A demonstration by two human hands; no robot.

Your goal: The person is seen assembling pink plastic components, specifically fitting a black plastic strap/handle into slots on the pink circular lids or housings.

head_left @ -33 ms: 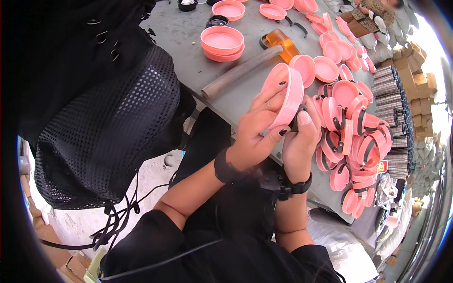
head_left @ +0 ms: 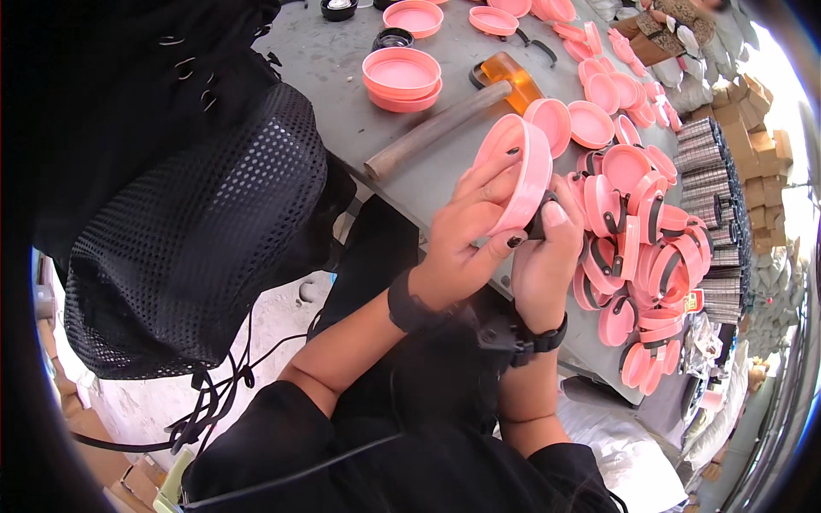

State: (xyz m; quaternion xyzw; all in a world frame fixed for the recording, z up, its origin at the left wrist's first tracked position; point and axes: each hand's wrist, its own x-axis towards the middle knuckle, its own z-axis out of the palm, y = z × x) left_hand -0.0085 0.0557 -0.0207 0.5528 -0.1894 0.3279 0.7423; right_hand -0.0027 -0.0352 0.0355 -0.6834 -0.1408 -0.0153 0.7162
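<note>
My left hand point(head_left: 462, 235) holds a round pink plastic lid point(head_left: 517, 167) on edge above the near side of the grey table point(head_left: 333, 111). My right hand point(head_left: 547, 261) touches the lid's lower rim, its thumb and fingers pinching a small black handle piece point(head_left: 539, 221) against it. Both wrists wear black bands. Just right of my hands lies a pile of pink lids fitted with black handles point(head_left: 641, 248).
A short stack of pink lids point(head_left: 402, 77) and a mallet with an orange head point(head_left: 513, 81) and grey shaft point(head_left: 432, 132) lie behind my hands. More loose pink lids point(head_left: 590, 124) spread to the far right. Rows of dark stacked parts point(head_left: 710, 179) line the table's right edge. Black mesh fabric point(head_left: 197, 231) hangs at left.
</note>
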